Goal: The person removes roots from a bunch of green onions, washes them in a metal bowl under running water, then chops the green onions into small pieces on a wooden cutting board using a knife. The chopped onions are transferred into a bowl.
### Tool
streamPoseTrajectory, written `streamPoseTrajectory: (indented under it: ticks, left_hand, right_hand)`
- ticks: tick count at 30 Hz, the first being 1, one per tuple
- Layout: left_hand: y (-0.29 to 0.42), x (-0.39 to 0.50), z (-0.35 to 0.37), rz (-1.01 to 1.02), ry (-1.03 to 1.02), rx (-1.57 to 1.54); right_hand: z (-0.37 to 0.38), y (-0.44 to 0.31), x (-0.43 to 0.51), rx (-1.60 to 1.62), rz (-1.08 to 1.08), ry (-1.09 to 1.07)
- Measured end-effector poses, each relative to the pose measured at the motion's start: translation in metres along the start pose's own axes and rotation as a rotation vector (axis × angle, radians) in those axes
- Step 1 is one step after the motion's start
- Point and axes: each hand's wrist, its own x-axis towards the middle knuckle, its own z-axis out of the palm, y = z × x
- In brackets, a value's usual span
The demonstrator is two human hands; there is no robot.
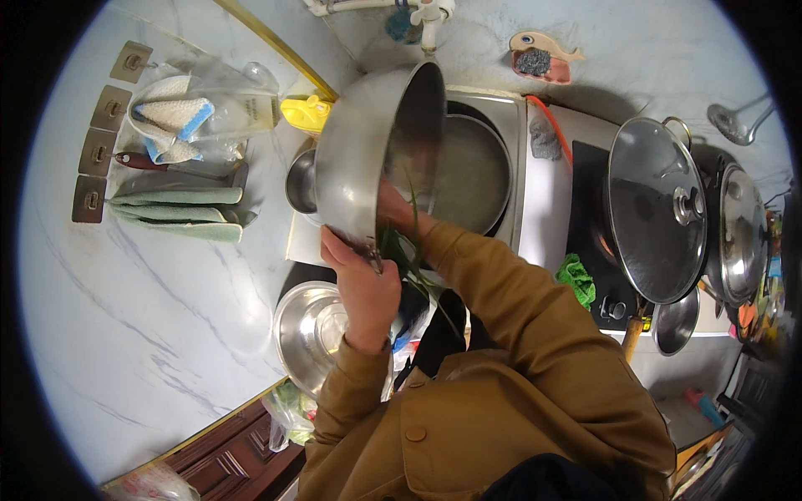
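Observation:
My left hand (366,297) grips the near rim of a large stainless-steel basin (351,163), which is tipped on its side above the sink (519,181). Inside the basin's mouth is my right hand (401,210), its fingers hidden by the wall and the blur, so its grip does not show. Long green leaves (407,250) hang over the near rim by my right wrist. Under the tilted basin, a round vessel (479,181) in the sink seems to hold cloudy water.
A second steel basin (301,332) stands low at the left, near a bag of vegetables (288,413). A white tap (429,25) juts from the wall. To the right, a lidded wok (655,213) sits on a black cooktop (589,206) beside a green cloth (575,278).

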Motion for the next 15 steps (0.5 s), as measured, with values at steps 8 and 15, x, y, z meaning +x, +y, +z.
streamPoseTrajectory:
  ticks: [8,15]
  left_hand:
    - [-0.062,0.010,0.029,-0.557,-0.275,-0.876]
    - [-0.058,0.014,0.039,-0.699,-0.546,-1.129]
  right_hand:
    - [-0.127,0.015,0.005,-0.588,0.258,-0.788]
    - [-0.230,-0.065,0.072,-0.830,0.191,0.062]
